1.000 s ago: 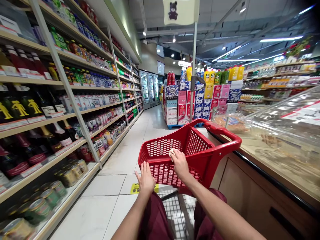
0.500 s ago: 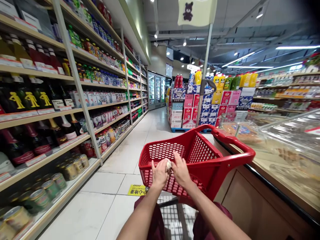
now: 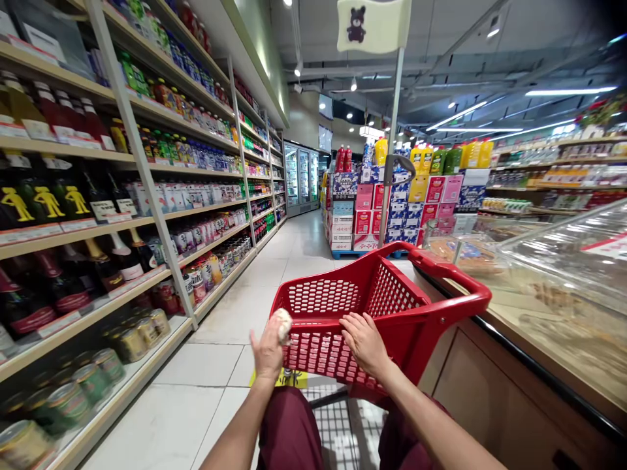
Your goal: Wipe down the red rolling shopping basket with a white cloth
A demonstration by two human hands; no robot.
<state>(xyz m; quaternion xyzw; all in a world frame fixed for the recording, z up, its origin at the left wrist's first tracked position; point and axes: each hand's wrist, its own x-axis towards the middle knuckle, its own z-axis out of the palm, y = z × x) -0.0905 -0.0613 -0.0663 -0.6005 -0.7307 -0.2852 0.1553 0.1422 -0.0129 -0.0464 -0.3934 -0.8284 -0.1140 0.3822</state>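
Observation:
A red plastic shopping cart (image 3: 318,343) with perforated sides stands before me. At its left front corner, my left hand (image 3: 268,349) is closed on a crumpled white cloth (image 3: 283,326), held against the rim; whether it is fabric or tissue is hard to tell. Farther right, the fingers of my right hand (image 3: 363,341) lie over the near rim of the basket, with the thumb on the outer side. The cart's handle (image 3: 453,277) is at the right, with neither hand on it.
Bottle and can shelves (image 3: 161,179) line the left side. A glass-covered food counter (image 3: 533,313) runs close along the right. Stacked drink cartons (image 3: 362,222) stand ahead, behind a flag (image 3: 375,26) on a pole. A yellow floor sticker (image 3: 294,378) lies below the cart.
My hands were together over the near rim with the white cloth between them. Now they are apart: the left has moved left to the corner with the cloth, the right rests on the rim.

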